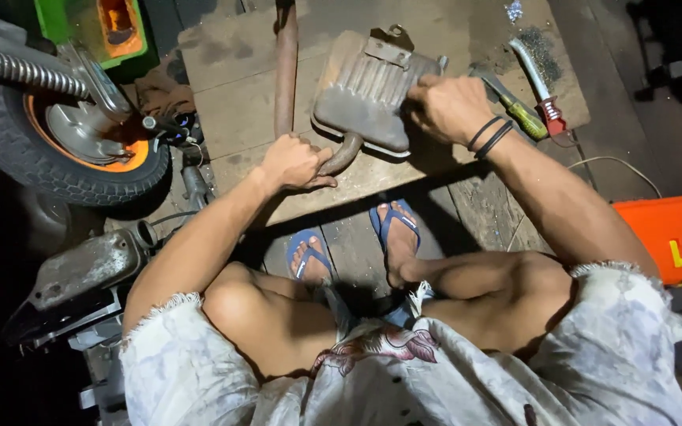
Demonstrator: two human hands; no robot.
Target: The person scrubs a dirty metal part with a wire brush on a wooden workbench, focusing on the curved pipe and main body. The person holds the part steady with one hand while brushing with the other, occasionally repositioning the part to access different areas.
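On the wooden board [238,95], dusty, rusted muffler [365,91], ribbed shield.

muffler [361,99]: rusty grey ribbed metal box, lying tilted on wooden board, bracket at top
pipe [341,156]: curved, rusty, at muffler's lower end

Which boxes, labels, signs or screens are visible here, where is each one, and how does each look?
Orange case: right edge, on the floor beside the person's knee; flat, rectangular, with a yellow stripe.
Green box: top left, above the wheel; green frame, orange inside.
No screens or signs visible.
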